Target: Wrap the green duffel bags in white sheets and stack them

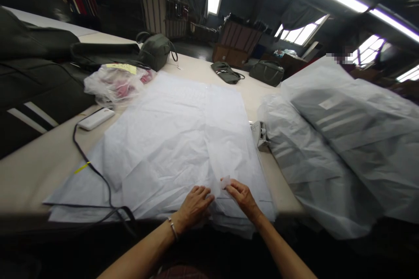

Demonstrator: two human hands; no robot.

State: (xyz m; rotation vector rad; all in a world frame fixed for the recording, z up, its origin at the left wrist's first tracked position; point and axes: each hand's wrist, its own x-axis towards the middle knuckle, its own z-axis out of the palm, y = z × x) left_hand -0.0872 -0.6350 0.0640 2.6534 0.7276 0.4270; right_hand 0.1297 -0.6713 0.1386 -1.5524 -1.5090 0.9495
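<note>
A stack of thin, whitish translucent plastic bags lies spread over the near part of the table. My right hand pinches a small crumpled bit of plastic between thumb and fingers, just above the stack. It looks like a corner of the top bag, though the join is hard to make out. Close to it, my left hand rests on the stack's near edge with bent fingers on the plastic and nothing visible in them. A bracelet circles the left wrist.
Dark bags wrapped in plastic pile up on the right, beside a grey tape dispenser. On the left are a dark striped bag, a white power bank and a black cord. Farther back sits a dark handbag.
</note>
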